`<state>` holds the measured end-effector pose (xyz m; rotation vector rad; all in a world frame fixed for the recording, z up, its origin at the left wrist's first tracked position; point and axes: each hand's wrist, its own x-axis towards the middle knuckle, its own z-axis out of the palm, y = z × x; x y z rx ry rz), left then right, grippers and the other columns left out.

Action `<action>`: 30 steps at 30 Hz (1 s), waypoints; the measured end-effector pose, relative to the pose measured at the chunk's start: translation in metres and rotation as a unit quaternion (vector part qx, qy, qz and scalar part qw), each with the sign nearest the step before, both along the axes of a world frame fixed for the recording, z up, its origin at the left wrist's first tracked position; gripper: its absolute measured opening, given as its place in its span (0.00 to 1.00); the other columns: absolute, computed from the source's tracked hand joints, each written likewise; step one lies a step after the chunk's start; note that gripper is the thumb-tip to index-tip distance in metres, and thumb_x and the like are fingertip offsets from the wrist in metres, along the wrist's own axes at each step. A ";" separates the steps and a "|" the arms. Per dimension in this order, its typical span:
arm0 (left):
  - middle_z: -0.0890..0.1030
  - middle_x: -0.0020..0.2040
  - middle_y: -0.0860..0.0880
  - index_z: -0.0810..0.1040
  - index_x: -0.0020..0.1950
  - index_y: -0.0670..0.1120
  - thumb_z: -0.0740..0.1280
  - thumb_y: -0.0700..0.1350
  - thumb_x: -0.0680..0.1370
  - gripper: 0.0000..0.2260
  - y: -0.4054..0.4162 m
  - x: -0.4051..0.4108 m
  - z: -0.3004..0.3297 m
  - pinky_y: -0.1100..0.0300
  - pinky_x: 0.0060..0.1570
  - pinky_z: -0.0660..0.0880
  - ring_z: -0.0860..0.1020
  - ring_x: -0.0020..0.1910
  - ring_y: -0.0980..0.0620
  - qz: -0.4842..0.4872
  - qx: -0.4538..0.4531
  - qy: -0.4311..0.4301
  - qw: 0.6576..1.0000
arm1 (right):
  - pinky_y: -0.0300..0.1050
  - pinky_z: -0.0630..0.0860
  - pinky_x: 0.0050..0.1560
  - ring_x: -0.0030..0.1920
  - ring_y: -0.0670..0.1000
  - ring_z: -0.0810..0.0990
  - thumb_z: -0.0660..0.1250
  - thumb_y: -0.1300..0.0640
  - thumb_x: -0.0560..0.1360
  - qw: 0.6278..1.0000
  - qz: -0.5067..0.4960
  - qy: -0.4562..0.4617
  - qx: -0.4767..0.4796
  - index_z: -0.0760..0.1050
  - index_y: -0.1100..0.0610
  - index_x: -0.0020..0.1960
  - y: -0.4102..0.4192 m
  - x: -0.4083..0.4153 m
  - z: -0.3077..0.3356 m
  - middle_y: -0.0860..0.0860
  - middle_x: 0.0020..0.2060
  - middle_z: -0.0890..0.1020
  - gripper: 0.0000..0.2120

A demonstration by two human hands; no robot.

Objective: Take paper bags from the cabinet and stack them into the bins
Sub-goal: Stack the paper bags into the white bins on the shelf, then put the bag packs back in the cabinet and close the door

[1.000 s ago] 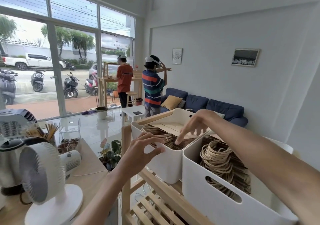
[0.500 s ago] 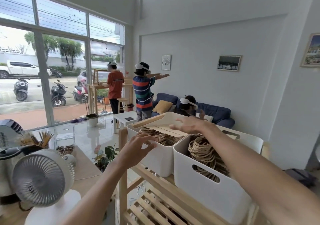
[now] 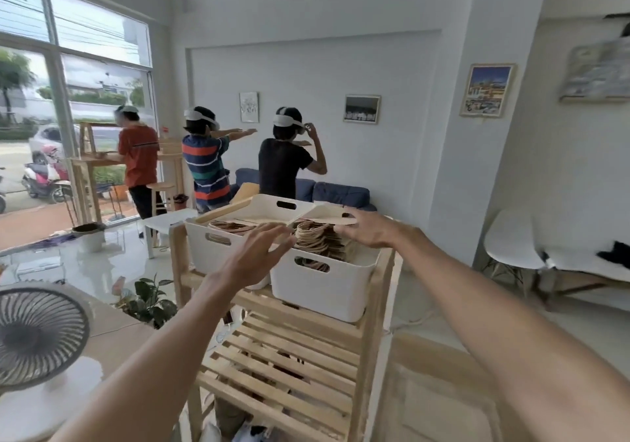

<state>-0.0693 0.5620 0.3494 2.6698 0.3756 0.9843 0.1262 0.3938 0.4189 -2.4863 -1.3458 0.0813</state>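
Wooden rack point(image 3: 373, 308) top carries two white bins point(image 3: 327, 288), both stacked with paper bags point(image 3: 317, 239); my left hand point(image 3: 254, 254) and right hand point(image 3: 364, 232) hover spread, holding nothing.

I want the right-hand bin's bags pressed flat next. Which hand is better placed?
Probably the right hand: it hovers open over the right bin, by its bags. The left hand is nearer the left bin.

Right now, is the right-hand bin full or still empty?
Nearly full. The right bin holds paper bags whose twisted handles pile up to its rim and show through the handle slot.
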 end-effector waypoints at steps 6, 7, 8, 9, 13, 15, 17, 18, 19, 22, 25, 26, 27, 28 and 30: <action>0.78 0.66 0.48 0.79 0.64 0.47 0.61 0.57 0.82 0.19 -0.074 0.033 -0.005 0.51 0.65 0.72 0.74 0.66 0.49 -0.077 0.017 0.017 0.997 | 0.50 0.62 0.74 0.78 0.58 0.65 0.59 0.43 0.85 0.999 -0.038 0.009 -0.001 0.56 0.52 0.83 -0.099 0.001 0.000 0.56 0.80 0.65 0.31; 0.80 0.63 0.48 0.80 0.62 0.46 0.61 0.56 0.82 0.18 -0.090 0.038 -0.006 0.52 0.61 0.74 0.75 0.63 0.48 -0.090 0.025 0.008 0.996 | 0.50 0.62 0.75 0.79 0.58 0.64 0.59 0.42 0.84 0.999 -0.051 0.018 0.000 0.54 0.51 0.83 -0.117 0.004 -0.003 0.56 0.80 0.64 0.32; 0.81 0.61 0.49 0.81 0.61 0.46 0.61 0.57 0.82 0.18 -0.106 0.042 -0.008 0.52 0.59 0.75 0.76 0.61 0.49 -0.097 0.028 -0.002 0.995 | 0.50 0.62 0.75 0.79 0.58 0.64 0.60 0.41 0.84 0.998 -0.058 0.026 0.001 0.54 0.51 0.83 -0.133 0.007 -0.006 0.56 0.80 0.64 0.33; 0.81 0.61 0.50 0.81 0.61 0.47 0.60 0.58 0.82 0.19 -0.122 0.045 -0.010 0.52 0.59 0.75 0.77 0.61 0.49 -0.101 0.022 -0.006 0.995 | 0.50 0.62 0.75 0.79 0.58 0.64 0.61 0.41 0.83 0.997 -0.063 0.033 0.007 0.55 0.51 0.83 -0.150 0.008 -0.010 0.56 0.80 0.65 0.33; 0.79 0.64 0.50 0.80 0.62 0.50 0.58 0.59 0.83 0.18 -0.186 0.066 -0.034 0.47 0.63 0.74 0.75 0.63 0.50 -0.132 -0.030 0.038 0.990 | 0.51 0.64 0.75 0.78 0.57 0.66 0.63 0.40 0.82 0.994 -0.101 0.047 0.020 0.58 0.50 0.82 -0.220 0.018 -0.035 0.54 0.80 0.65 0.33; 0.79 0.65 0.51 0.80 0.62 0.52 0.57 0.62 0.82 0.20 -0.219 0.073 -0.048 0.48 0.64 0.73 0.76 0.64 0.51 -0.138 -0.044 0.076 0.987 | 0.50 0.67 0.73 0.76 0.57 0.70 0.64 0.40 0.81 0.991 -0.119 0.052 0.032 0.62 0.49 0.81 -0.256 0.021 -0.049 0.54 0.78 0.69 0.32; 0.79 0.66 0.52 0.79 0.64 0.52 0.57 0.63 0.82 0.21 -0.252 0.078 -0.060 0.49 0.65 0.73 0.76 0.65 0.52 -0.142 -0.046 0.115 0.982 | 0.49 0.70 0.70 0.72 0.56 0.74 0.66 0.42 0.80 0.989 -0.127 0.063 0.044 0.66 0.49 0.79 -0.291 0.019 -0.062 0.54 0.74 0.74 0.29; 0.79 0.66 0.51 0.78 0.65 0.52 0.57 0.63 0.82 0.22 -0.267 0.080 -0.067 0.49 0.65 0.73 0.76 0.65 0.52 -0.146 -0.056 0.135 0.978 | 0.49 0.71 0.69 0.70 0.56 0.75 0.67 0.43 0.80 0.988 -0.129 0.068 0.051 0.68 0.49 0.78 -0.309 0.018 -0.069 0.54 0.72 0.76 0.28; 0.79 0.66 0.51 0.78 0.65 0.52 0.56 0.64 0.81 0.22 -0.283 0.081 -0.075 0.50 0.64 0.73 0.76 0.65 0.51 -0.153 -0.070 0.154 0.974 | 0.50 0.72 0.70 0.70 0.56 0.76 0.67 0.43 0.80 0.987 -0.131 0.077 0.059 0.69 0.49 0.77 -0.325 0.016 -0.076 0.54 0.71 0.77 0.28; 0.80 0.63 0.51 0.79 0.64 0.51 0.56 0.64 0.81 0.23 -0.322 0.080 -0.104 0.52 0.61 0.73 0.77 0.62 0.51 -0.163 -0.087 0.189 0.965 | 0.54 0.73 0.70 0.68 0.54 0.78 0.68 0.41 0.78 0.977 -0.159 0.121 0.078 0.70 0.46 0.76 -0.371 0.014 -0.101 0.54 0.69 0.78 0.29; 0.80 0.65 0.52 0.78 0.66 0.50 0.56 0.64 0.81 0.24 -0.348 0.075 -0.135 0.54 0.61 0.69 0.76 0.65 0.51 -0.145 -0.080 0.215 0.962 | 0.50 0.76 0.62 0.65 0.54 0.78 0.68 0.41 0.78 0.964 -0.191 0.163 0.087 0.69 0.46 0.77 -0.409 0.011 -0.129 0.54 0.67 0.78 0.29; 0.79 0.66 0.52 0.78 0.67 0.49 0.56 0.62 0.82 0.23 -0.353 0.075 -0.145 0.54 0.62 0.68 0.76 0.65 0.51 -0.140 -0.089 0.221 0.961 | 0.48 0.75 0.59 0.65 0.54 0.78 0.67 0.41 0.79 0.959 -0.202 0.175 0.092 0.69 0.46 0.77 -0.421 0.012 -0.139 0.54 0.67 0.77 0.29; 0.79 0.67 0.51 0.77 0.68 0.48 0.57 0.62 0.82 0.24 -0.356 0.075 -0.154 0.55 0.64 0.68 0.75 0.66 0.51 -0.136 -0.104 0.231 0.958 | 0.47 0.74 0.59 0.64 0.55 0.78 0.67 0.41 0.79 0.954 -0.213 0.185 0.100 0.69 0.47 0.77 -0.432 0.013 -0.147 0.55 0.68 0.77 0.28; 0.78 0.68 0.49 0.76 0.69 0.47 0.57 0.62 0.82 0.24 -0.355 0.077 -0.164 0.54 0.64 0.69 0.75 0.66 0.51 -0.131 -0.120 0.240 0.954 | 0.47 0.73 0.59 0.65 0.55 0.78 0.66 0.41 0.79 0.947 -0.227 0.198 0.110 0.69 0.48 0.77 -0.441 0.016 -0.155 0.56 0.68 0.77 0.28; 0.77 0.70 0.47 0.74 0.70 0.47 0.58 0.62 0.81 0.25 -0.349 0.077 -0.180 0.53 0.65 0.70 0.75 0.67 0.49 -0.110 -0.147 0.257 0.949 | 0.47 0.71 0.58 0.67 0.56 0.77 0.66 0.40 0.80 0.929 -0.261 0.227 0.132 0.70 0.50 0.76 -0.459 0.024 -0.173 0.56 0.70 0.77 0.28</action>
